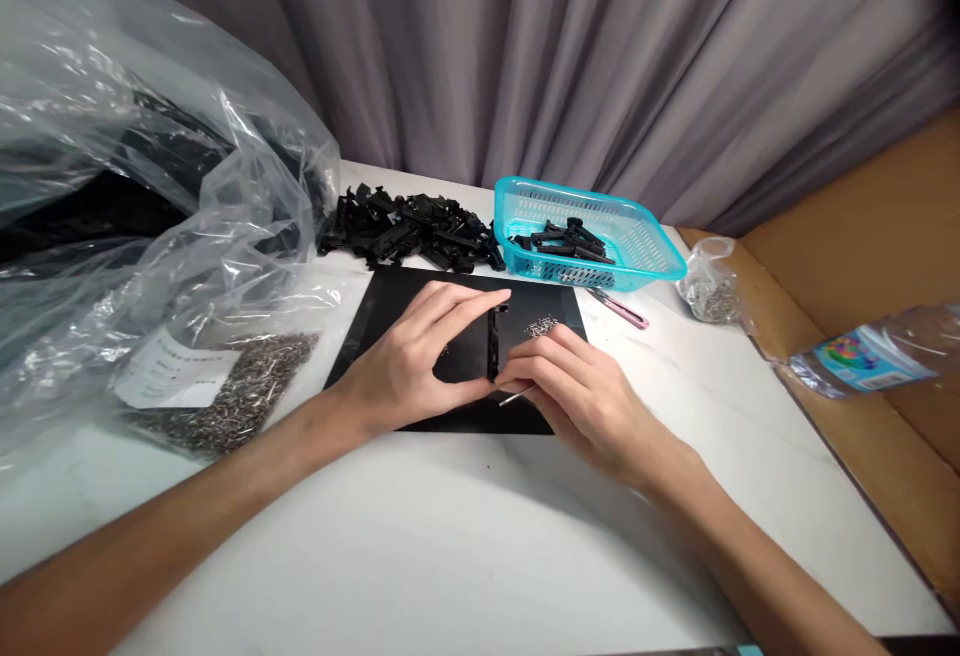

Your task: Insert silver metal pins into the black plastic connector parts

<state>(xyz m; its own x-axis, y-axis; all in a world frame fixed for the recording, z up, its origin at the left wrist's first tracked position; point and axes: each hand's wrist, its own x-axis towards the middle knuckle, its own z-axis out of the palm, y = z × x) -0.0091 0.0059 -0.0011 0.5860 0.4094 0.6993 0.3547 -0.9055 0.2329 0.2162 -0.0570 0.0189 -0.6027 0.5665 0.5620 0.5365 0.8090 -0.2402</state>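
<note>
Between the thumb and index finger of my left hand (409,356) a narrow black plastic part (493,344) is gripped by its two ends, above a black mat (405,296). My right hand (574,391) is closed, its fingertips at the near end of that part. From under those fingers sticks out a thin metal pin (515,396); how far it reaches inside the grip is hidden. Just beyond my right hand lies a small heap of metal pins (541,325) on the mat.
Black plastic parts (420,226) lie piled behind the mat. A blue basket (645,251) holds several more. Right of the mat are a pink cutter (619,308), a small bag (711,286) and a bottle (870,356). A bag of metal pins (247,386) and large plastic bags (247,156) occupy the left.
</note>
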